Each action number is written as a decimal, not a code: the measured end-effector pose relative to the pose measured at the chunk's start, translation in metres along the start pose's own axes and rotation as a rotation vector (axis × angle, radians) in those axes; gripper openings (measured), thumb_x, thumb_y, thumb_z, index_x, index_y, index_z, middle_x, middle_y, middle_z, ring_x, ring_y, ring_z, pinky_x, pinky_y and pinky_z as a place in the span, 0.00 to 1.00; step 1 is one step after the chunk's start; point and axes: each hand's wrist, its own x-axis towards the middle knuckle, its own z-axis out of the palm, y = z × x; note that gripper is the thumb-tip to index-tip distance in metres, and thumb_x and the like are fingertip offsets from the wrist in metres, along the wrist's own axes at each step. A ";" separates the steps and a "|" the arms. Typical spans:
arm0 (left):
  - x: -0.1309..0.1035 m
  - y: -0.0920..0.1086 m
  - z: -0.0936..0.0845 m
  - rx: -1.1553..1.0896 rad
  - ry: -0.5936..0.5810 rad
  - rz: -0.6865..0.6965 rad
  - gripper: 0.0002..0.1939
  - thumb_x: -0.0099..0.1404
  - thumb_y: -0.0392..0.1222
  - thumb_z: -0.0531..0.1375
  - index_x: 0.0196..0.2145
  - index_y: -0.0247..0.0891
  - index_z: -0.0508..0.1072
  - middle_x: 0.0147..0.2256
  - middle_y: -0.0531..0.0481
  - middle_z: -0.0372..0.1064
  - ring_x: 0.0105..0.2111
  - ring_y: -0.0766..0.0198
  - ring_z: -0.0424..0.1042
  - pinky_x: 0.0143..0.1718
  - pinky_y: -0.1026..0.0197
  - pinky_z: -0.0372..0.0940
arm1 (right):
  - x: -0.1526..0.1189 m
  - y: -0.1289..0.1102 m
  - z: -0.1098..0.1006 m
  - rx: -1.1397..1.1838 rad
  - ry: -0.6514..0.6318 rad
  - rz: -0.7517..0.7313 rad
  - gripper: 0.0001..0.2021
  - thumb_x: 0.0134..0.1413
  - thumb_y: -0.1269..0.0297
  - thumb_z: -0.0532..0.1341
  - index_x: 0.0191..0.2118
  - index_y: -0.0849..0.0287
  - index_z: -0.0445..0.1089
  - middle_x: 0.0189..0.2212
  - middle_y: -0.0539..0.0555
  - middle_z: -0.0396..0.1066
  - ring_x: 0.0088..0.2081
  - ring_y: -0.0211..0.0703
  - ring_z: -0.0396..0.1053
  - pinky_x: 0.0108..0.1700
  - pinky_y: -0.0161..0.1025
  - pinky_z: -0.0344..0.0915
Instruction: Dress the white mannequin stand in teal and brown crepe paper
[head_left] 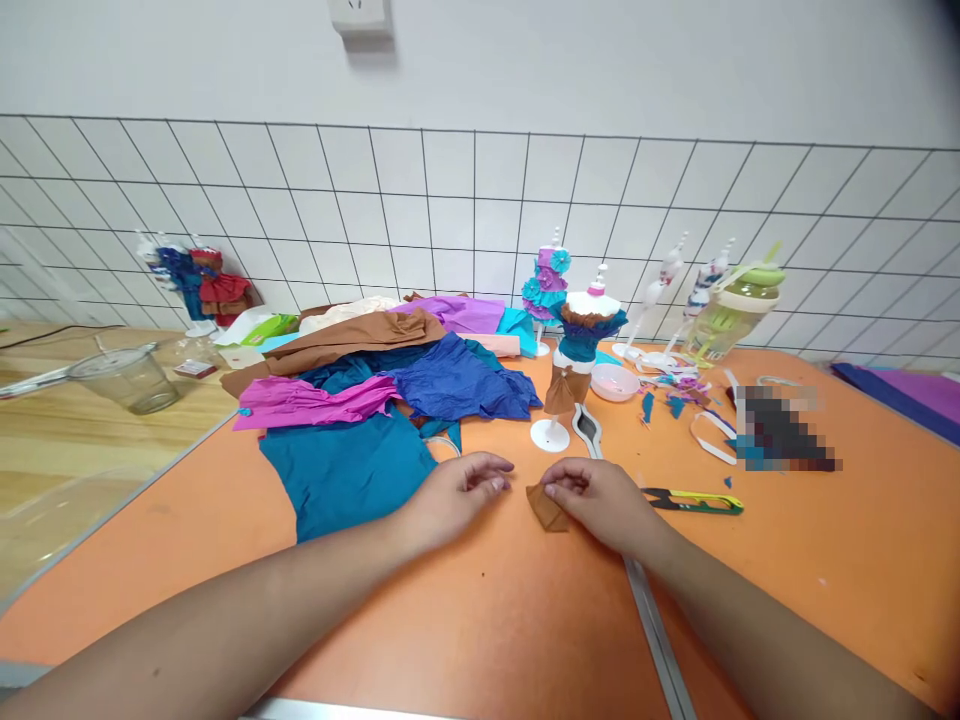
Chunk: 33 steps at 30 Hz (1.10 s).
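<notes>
A small folded piece of brown paper (548, 510) is pinched between the thumb and fingers of my right hand (592, 495), just above the orange table. My left hand (469, 490) hovers to its left, fingers loosely curved and apart from the thumb, with nothing visible in it. Beyond my hands stands a miniature dress form (577, 340) on a round white base, dressed in teal and brown crinkled paper. Thread snips (697, 502) with a yellow-green handle lie right of my right hand, partly hidden behind it. A large teal paper sheet (352, 475) spreads beside my left wrist.
Blue (465, 380), magenta and brown crepe papers pile up at back left. A small pink bowl (615, 381), paper scraps and a green-lidded bottle (739, 305) stand at back right. A clear pitcher (124, 375) is on the wooden table at left. A metal strip (656, 630) crosses the orange table (450, 630).
</notes>
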 end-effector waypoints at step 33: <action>-0.012 0.004 0.011 0.909 -0.218 0.461 0.09 0.66 0.41 0.56 0.37 0.42 0.77 0.36 0.52 0.76 0.38 0.61 0.72 0.41 0.56 0.60 | -0.002 0.003 0.008 -0.294 0.057 -0.182 0.09 0.55 0.67 0.60 0.42 0.55 0.71 0.42 0.52 0.73 0.44 0.44 0.68 0.43 0.39 0.60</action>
